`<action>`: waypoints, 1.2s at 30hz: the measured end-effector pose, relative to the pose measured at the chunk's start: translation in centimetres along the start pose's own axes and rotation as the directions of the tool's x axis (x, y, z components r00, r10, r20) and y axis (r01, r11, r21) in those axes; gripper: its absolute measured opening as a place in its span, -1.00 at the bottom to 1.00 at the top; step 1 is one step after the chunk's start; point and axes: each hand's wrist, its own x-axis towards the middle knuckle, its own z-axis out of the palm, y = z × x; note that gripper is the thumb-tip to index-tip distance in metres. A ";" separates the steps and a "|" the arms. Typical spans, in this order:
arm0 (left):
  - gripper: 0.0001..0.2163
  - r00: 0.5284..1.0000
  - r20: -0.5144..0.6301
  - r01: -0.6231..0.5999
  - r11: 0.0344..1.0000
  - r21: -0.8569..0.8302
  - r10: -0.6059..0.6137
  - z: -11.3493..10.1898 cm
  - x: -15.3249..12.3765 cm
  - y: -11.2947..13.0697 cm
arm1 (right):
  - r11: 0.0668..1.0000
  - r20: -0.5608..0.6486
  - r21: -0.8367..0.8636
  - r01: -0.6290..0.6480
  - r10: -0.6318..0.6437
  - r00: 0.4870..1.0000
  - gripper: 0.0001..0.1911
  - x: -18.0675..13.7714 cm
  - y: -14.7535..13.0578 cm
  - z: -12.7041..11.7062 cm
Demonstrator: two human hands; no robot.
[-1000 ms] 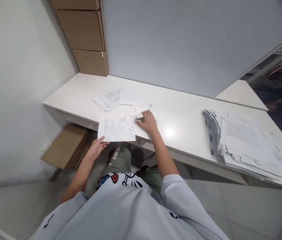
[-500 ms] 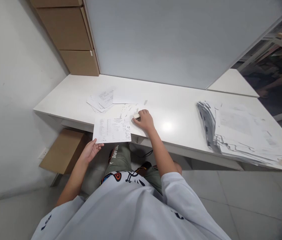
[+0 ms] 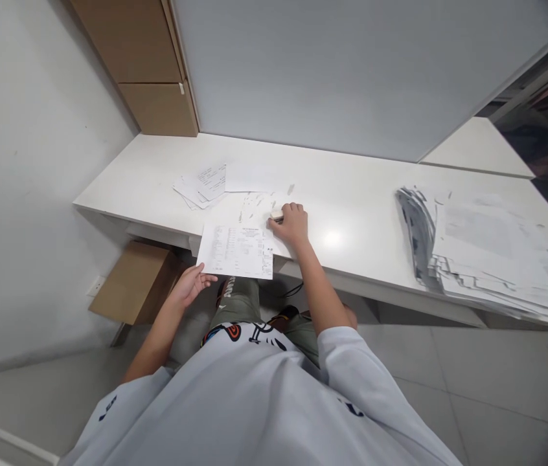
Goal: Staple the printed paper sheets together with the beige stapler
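My left hand (image 3: 191, 285) pinches the lower left corner of a printed sheet (image 3: 238, 251) that juts out over the front edge of the white desk (image 3: 352, 200). On the desk just beyond the sheet, my right hand (image 3: 292, 224) is closed around a small pale object (image 3: 276, 213), perhaps a stapler, which presses down near the sheet's upper right corner. More loose papers (image 3: 206, 184) lie fanned out behind the sheet, towards the wall.
A thick, untidy stack of papers (image 3: 488, 249) covers the right end of the desk. Brown cardboard boxes (image 3: 157, 71) are stacked in the back left corner. Another cardboard box (image 3: 131, 281) sits under the desk on the left. A grey partition (image 3: 342, 71) backs the desk.
Only the view has shifted a little. Both hands keep the same hold on the sheet and the small object.
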 end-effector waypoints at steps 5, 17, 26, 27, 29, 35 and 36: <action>-0.86 1.000 0.024 0.005 1.000 0.011 -0.005 0.4 -0.2 -0.1 | 0.989 -0.032 0.021 -0.148 0.148 0.988 -0.72 -0.1 0.2 -0.1; -0.82 0.989 0.099 0.102 0.993 0.054 -0.107 5.9 -0.1 -2.9 | 0.973 0.186 0.064 0.222 -0.230 0.955 -0.70 1.8 2.8 -0.5; -0.78 0.968 0.184 0.159 0.984 0.078 -0.171 9.1 0.8 -5.7 | 0.923 0.201 0.141 0.358 -0.381 0.902 -0.65 1.6 4.0 -1.4; -0.78 0.965 0.192 0.164 0.983 0.081 -0.177 9.3 0.9 -5.8 | 0.914 0.212 0.155 0.375 -0.402 0.891 -0.65 1.5 4.0 -1.6; -0.77 0.961 0.198 0.180 0.980 0.088 -0.195 9.6 1.0 -6.2 | 0.896 0.227 0.191 0.400 -0.437 0.870 -0.62 1.4 3.9 -1.8; -0.75 0.958 0.190 0.209 0.976 0.060 -0.217 10.6 0.9 -7.4 | 0.850 0.236 0.218 0.480 -0.523 0.819 -0.44 0.7 3.5 -2.0; -0.76 0.957 0.192 0.210 0.976 0.057 -0.217 10.7 0.8 -7.6 | 0.850 0.235 0.206 0.485 -0.524 0.819 -0.44 0.5 3.6 -2.1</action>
